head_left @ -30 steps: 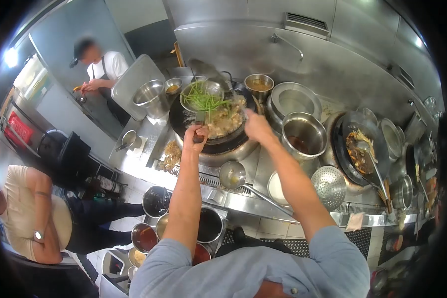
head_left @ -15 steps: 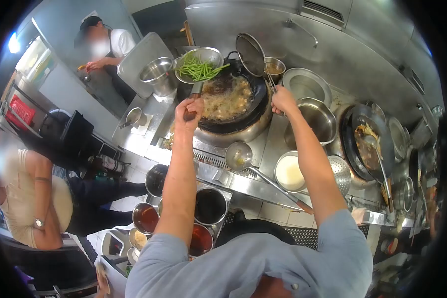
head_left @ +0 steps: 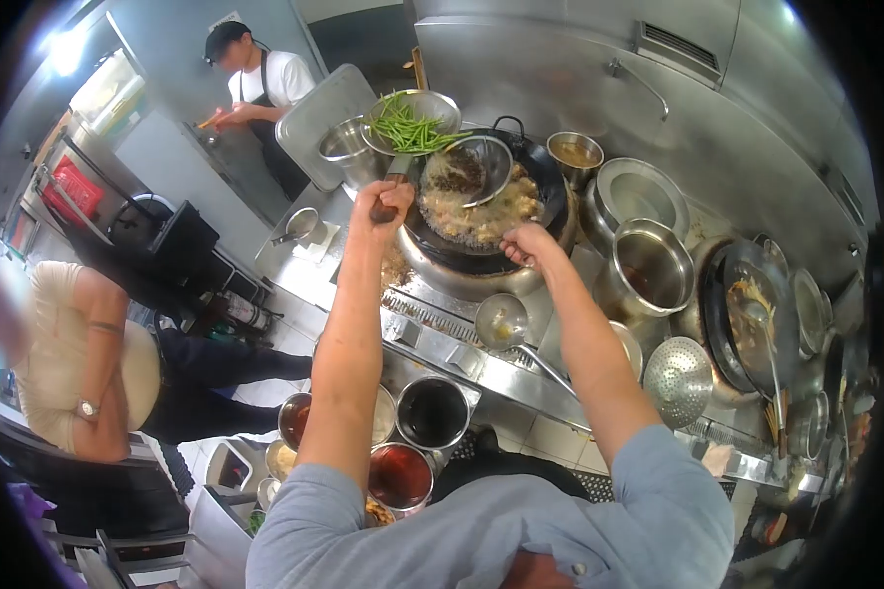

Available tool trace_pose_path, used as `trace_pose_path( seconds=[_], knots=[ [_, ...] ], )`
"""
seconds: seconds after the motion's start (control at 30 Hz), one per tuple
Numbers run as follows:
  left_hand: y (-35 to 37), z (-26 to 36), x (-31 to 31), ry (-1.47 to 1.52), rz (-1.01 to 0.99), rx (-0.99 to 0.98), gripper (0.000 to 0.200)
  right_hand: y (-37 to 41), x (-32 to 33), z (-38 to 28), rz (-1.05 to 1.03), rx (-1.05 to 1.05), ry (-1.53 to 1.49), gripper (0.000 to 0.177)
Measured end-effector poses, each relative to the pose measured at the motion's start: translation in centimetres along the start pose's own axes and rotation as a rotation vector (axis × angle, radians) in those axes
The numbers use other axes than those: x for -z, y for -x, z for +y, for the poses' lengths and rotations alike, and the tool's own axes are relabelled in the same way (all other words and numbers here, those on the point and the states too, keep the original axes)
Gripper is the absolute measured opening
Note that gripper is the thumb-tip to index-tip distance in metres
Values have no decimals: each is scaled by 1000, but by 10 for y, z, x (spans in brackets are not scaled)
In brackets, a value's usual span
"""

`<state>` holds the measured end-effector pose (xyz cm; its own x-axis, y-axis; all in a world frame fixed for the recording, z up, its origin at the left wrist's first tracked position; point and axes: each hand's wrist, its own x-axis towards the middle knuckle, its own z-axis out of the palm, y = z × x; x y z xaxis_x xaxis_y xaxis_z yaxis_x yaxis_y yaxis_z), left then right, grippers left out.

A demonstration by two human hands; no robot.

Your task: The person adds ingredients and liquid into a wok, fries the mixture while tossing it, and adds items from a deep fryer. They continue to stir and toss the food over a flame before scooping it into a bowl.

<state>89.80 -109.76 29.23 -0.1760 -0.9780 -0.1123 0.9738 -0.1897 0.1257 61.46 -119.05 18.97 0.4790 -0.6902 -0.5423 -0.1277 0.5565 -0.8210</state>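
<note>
Left hand (head_left: 388, 204): I kept it clenched on the strainer (head_left: 414, 120) handle, long axis pointing away, wallward.
Right hand (head_left: 526, 245): gripped the ladle (head_left: 481, 169) over the wok (head_left: 557, 188).

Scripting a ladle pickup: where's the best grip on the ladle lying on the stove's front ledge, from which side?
Take the ladle by its long handle, mid-length, coming from the near right. It lies open side up with the handle pointing that way, and the bowl seems to hold some liquid, so the grip should keep it level.

Bean-filled strainer (head_left: 414, 122) and tilted ladle (head_left: 482, 169) above wok (head_left: 552, 180)
</note>
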Motion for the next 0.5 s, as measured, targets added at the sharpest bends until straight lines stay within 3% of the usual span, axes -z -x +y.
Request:
trace_pose_path(
  seconds=[0.07, 0.17, 0.27, 0.4, 0.5],
  knots=[
    [5, 1, -4, -47, 41, -44, 15, -4, -7, 8, -66, -37, -198, 15],
    [3, 11, 3, -3, -33, 41, 15, -8, -3, 16, -158, -44, -438, 13],
    [15, 9, 7, -57, -29, -39, 16, -10, 16, 19, -240, -38, -578, 12],
    [25, 7, 18, -177, 30, -92, 18, 39, 37, -7, -54, 66, -324, 13],
    [14, 8, 50, -227, 99, -52, 18, 72, 49, -34, 115, 272, -123, 15]
  ],
)
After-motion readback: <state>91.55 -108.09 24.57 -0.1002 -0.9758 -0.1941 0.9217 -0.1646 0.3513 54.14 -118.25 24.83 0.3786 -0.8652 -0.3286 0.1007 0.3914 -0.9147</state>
